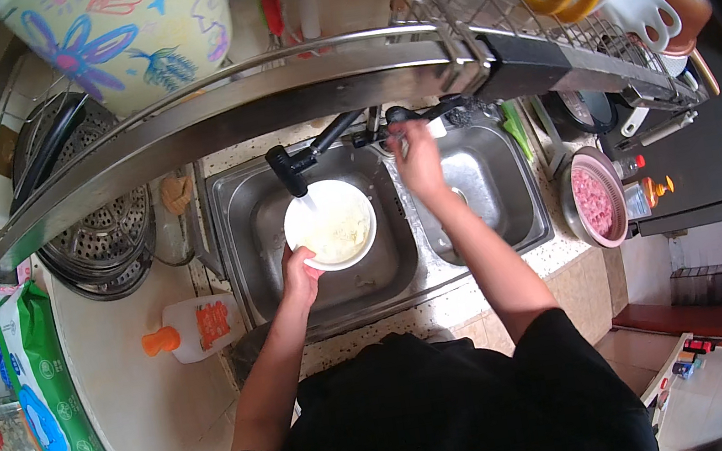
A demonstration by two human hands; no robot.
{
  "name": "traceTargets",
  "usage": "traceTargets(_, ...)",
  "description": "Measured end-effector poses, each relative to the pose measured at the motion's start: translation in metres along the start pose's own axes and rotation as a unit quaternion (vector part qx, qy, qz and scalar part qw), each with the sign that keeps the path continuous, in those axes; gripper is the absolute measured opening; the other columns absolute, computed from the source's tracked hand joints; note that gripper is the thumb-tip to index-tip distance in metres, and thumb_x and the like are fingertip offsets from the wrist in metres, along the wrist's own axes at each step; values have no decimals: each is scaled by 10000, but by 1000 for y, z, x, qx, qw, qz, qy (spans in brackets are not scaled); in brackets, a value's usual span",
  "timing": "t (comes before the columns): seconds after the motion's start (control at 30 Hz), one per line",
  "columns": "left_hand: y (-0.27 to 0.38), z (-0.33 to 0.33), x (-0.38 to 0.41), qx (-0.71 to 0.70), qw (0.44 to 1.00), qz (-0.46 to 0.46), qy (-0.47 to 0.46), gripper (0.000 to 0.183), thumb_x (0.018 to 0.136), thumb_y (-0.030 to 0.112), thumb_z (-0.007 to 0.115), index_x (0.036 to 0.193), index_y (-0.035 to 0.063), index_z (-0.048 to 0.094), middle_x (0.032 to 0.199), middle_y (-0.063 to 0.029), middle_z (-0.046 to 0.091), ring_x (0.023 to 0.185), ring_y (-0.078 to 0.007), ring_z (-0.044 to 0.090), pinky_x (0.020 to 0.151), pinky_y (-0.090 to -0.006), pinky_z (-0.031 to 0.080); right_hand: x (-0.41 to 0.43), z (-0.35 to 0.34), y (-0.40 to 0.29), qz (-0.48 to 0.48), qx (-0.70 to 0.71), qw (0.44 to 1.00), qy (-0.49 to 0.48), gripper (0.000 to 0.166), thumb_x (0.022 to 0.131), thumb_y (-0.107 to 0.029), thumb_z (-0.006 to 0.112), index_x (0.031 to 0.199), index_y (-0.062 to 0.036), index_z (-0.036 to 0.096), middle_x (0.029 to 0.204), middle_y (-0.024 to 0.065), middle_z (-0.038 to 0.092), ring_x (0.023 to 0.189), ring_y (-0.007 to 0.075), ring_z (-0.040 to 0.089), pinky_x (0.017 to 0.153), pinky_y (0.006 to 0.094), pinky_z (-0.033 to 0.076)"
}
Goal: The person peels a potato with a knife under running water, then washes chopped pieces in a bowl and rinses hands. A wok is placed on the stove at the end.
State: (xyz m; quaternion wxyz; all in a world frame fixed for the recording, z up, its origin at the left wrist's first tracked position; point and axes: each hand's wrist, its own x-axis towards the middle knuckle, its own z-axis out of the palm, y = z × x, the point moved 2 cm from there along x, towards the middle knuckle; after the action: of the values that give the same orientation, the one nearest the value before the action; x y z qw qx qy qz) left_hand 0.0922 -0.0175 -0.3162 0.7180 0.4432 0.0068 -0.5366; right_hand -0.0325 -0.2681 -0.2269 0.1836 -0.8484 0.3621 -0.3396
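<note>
My left hand grips the near rim of a white bowl, thumb on the inside edge. Whitish, cloudy liquid with pale yellowish bits lies in the bowl. It is held over the left basin of a stainless steel double sink, beneath the black faucet spout, from which a stream of water runs in. My right hand is raised at the back of the sink by the black faucet handle. Its fingers are blurred, and whether they touch the handle is unclear.
A steel dish rack spans above the sink. Left are steamer trays and an orange-pump bottle. The right basin is under my right forearm. Beyond it, pink chopped food fills a pink strainer in a metal bowl.
</note>
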Motion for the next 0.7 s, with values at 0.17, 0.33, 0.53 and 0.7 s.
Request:
traceTargets(0.17, 4, 16, -4, 22, 999, 19, 28, 555, 713, 121, 527, 1252, 9, 451, 1199, -131, 555, 1078, -271, 568, 849, -398, 496, 35, 17, 90, 202, 96, 973, 58, 190, 800, -145, 724, 915, -26, 632, 758, 96, 648, 628, 191, 590, 611, 315, 479)
traceTargets(0.33, 5, 27, -9, 8, 999, 14, 44, 545, 713, 115, 524, 1242, 5, 455, 1171, -133, 562, 1068, -275, 571, 838, -399, 502, 24, 25, 131, 429, 275, 860, -13, 176, 742, -109, 776, 859, -38, 665, 737, 50, 650, 624, 138, 575, 603, 283, 479)
traceTargets(0.53, 2, 34, -11, 30, 999, 12, 23, 563, 709, 112, 522, 1254, -5, 446, 1189, -144, 554, 1091, -282, 558, 873, -409, 485, -31, -8, 66, 286, 283, 915, -22, 397, 835, -321, 701, 1069, -18, 598, 926, 75, 642, 816, 156, 589, 687, 325, 503)
traceTargets(0.7, -11, 51, -13, 10, 1000, -25, -6, 631, 697, 88, 508, 1315, 48, 386, 1225, -136, 512, 1127, -281, 537, 896, -410, 495, -135, -34, -8, 362, 615, 654, -251, 827, 908, -406, 573, 1485, -100, 65, 1416, 167, 307, 1271, 261, 408, 892, 387, 515)
